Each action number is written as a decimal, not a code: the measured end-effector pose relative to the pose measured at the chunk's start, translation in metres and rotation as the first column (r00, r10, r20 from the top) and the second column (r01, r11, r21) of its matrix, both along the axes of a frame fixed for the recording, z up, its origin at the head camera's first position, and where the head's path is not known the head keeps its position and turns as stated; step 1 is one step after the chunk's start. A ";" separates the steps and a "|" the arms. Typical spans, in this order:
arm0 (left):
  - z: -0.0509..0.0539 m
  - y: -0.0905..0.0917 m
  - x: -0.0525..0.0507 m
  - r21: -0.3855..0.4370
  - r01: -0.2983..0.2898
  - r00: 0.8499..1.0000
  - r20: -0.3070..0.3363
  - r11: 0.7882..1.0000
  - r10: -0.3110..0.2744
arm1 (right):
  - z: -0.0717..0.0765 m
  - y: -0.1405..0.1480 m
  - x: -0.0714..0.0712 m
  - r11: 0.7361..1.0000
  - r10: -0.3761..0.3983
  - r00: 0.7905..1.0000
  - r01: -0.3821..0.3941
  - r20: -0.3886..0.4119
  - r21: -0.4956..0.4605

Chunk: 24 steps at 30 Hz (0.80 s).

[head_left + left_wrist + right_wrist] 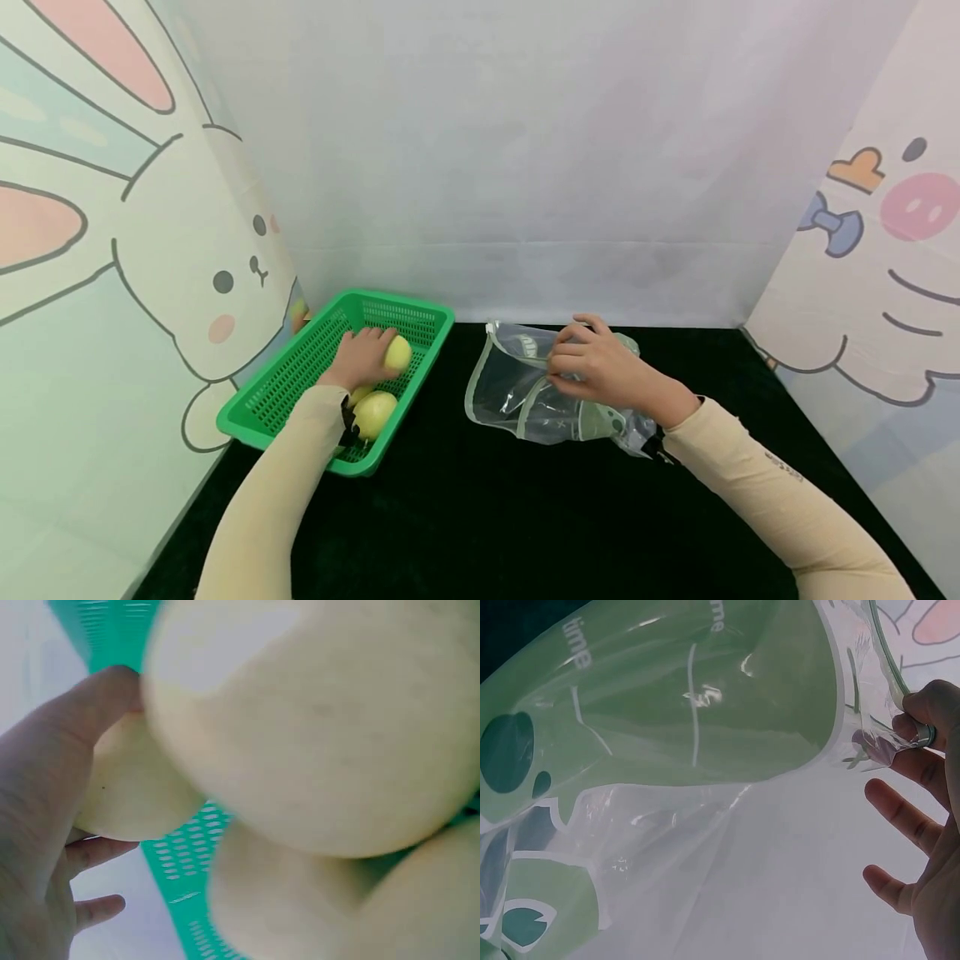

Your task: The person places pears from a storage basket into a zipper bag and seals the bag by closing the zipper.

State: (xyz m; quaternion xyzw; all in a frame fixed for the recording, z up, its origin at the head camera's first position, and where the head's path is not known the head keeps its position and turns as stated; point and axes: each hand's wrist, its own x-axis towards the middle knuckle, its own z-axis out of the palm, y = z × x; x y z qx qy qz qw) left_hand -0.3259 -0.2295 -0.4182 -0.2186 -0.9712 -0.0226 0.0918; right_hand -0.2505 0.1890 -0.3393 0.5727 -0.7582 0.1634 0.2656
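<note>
My left hand (363,358) is over the green basket (435,337) and holds a round pale yellow fruit (398,354). In the left wrist view, the thumb and fingers grip that fruit (139,784) near the basket's mesh wall. More pale yellow fruits (374,415) lie in the near end of the basket, partly hidden by my forearm. My right hand (596,364) pinches the edge of a clear plastic bag (491,392) with green prints. The right wrist view has thumb and index finger on the bag's edge, the other fingers (885,802) spread apart.
Dark cloth (480,517) covers the table. A pale curtain (525,167) stands behind it, with cartoon panels on both sides, a rabbit (210,283) at left. The basket stands close to the left panel.
</note>
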 end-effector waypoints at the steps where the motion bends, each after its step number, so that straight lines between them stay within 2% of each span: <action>1: 0.003 0.001 0.000 0.005 0.003 1.000 -0.011 1.000 -0.003 | 0.000 0.000 0.000 1.000 0.000 1.000 0.000 0.001 -0.001; 9: 0.025 0.009 0.007 0.044 0.019 0.998 -0.061 0.999 -0.016 | 0.001 0.001 0.000 1.000 0.007 1.000 -0.007 0.003 -0.015; 16: 0.046 0.028 0.026 0.108 0.086 0.991 -0.115 0.990 -0.073 | 0.000 0.000 0.000 1.000 0.005 1.000 -0.005 -0.009 -0.018; 21: 0.057 0.042 0.041 0.120 0.151 0.978 -0.165 0.981 -0.130 | 0.001 0.000 -0.001 1.000 0.004 1.000 -0.004 -0.003 -0.021; 24: 0.060 0.051 0.049 0.115 0.201 0.962 -0.213 0.973 -0.173 | 0.000 0.000 -0.001 1.000 0.002 1.000 -0.002 -0.003 -0.013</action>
